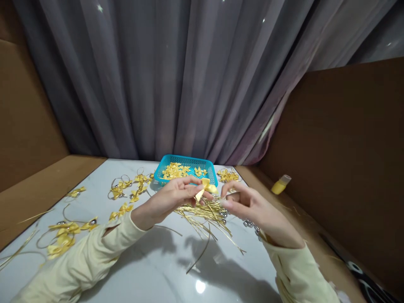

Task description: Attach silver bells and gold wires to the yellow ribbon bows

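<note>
My left hand point(168, 198) pinches a yellow ribbon bow point(206, 188) between thumb and fingers, above the middle of the table. Just to the right, my right hand point(252, 206) has its thumb and index finger curled close together near the bow. Whatever lies between those fingertips is too small to make out. Beneath both hands spreads a pile of thin gold cords point(202, 216). Several small silver bells point(249, 224) lie beside the pile, partly covered by my right hand.
Behind the hands stands a blue plastic basket point(186, 158) with yellow bows inside. Bows with cord loops and bells point(118, 189) are scattered on the left of the white table point(151, 269). A yellow-and-clear bottle point(280, 184) is at right. Cardboard walls point(347, 147) and a grey curtain point(151, 84) surround the table.
</note>
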